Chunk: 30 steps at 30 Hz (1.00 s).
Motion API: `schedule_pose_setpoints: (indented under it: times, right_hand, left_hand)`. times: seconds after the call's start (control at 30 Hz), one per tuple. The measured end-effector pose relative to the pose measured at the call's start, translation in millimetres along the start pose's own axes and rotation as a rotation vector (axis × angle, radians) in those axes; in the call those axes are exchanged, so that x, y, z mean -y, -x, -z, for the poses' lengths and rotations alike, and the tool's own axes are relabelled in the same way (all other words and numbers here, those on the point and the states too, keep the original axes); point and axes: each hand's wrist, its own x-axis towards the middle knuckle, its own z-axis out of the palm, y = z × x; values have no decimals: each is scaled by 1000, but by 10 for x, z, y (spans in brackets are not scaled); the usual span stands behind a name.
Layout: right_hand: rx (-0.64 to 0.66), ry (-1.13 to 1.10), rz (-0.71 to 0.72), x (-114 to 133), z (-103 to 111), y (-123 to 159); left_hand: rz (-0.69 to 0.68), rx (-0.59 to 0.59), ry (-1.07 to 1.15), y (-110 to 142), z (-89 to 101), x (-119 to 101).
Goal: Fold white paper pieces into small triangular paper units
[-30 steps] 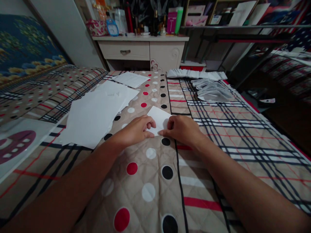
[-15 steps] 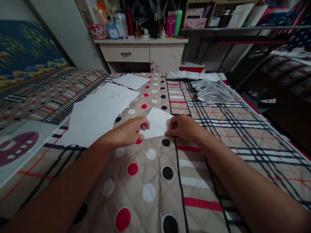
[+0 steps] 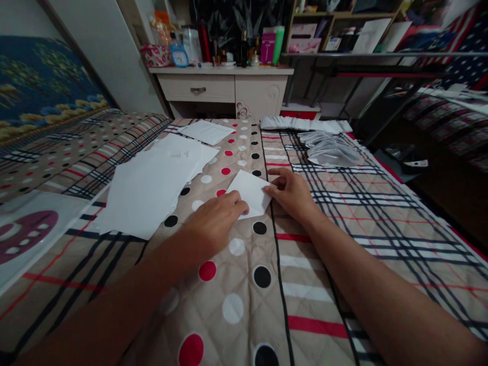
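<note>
A small folded sheet of white paper (image 3: 249, 189) lies on the quilt in front of me, one corner pointing away. My left hand (image 3: 219, 217) covers its lower left edge, fingers curled together and pressing on the paper; part of that edge is hidden under them. At the right corner, my right hand (image 3: 292, 192) has the paper between its thumb and bent fingers. Left of the hands is a spread stack of larger white sheets (image 3: 152, 185), with a smaller pile of white paper (image 3: 207, 132) behind it.
A patterned quilt (image 3: 236, 274) covers the bed. Folded white papers lie in a row (image 3: 305, 124) and a fanned pile (image 3: 331, 151) at the back right. A plastic bag with a purple print (image 3: 30, 229) is at the left. A white dresser (image 3: 196, 86) stands beyond the bed.
My left hand has slid right along the paper's lower edge. My right hand has moved slightly up to the right corner, its fingers less curled. The view has tilted slightly.
</note>
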Motion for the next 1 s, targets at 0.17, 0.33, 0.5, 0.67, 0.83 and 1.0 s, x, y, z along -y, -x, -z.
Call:
schedule_pose_setpoints:
  times: [0.17,0.33,0.5,0.67,0.83,1.0]
  right_hand:
    - [71,-126,-38,-47,88,-31]
    - [356,-334,-238,82,226,20]
    - [1073,-345,-99,258,464,88]
    - [668,98,224,172,574,28]
    - [326,351,600,93,491,-2]
    - [333,402,714,163,396,27]
  left_hand:
    - [17,-129,-195,-7,-92,-228]
    - [-49,-265,-193,-78,-146,-63]
    - [-135,-435,93,-201,-322,367]
    - [-122,-390,158,-154,-342,439]
    - [-51,-154,-143,20,-214,92]
    - [58,-123,-271,71,-235,-173]
